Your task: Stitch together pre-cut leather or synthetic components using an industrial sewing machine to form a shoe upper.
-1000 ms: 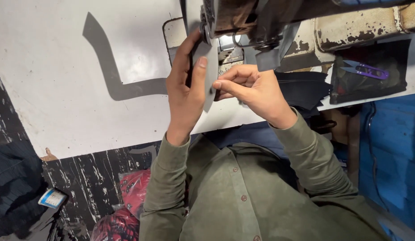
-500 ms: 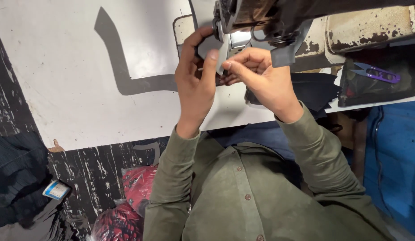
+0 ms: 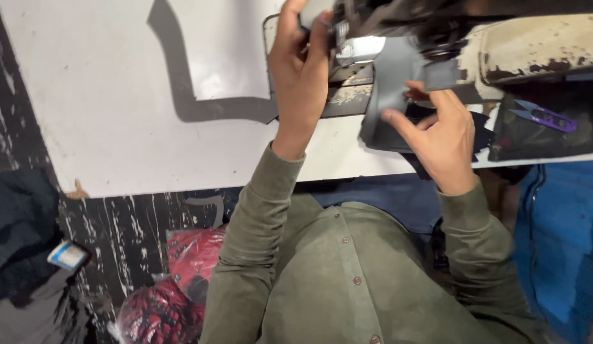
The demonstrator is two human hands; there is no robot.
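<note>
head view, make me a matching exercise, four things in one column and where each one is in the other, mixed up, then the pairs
Things
1. left hand
2. right hand
3. purple snips
4. long grey strip

Places
A. lying flat on the white table, left of both hands
B. fingers on the dark grey piece hanging below the sewing machine
C. raised to the machine's needle area
D. on a dark tray at the far right

Pairs: 1-C, 2-B, 3-D, 4-A
</note>
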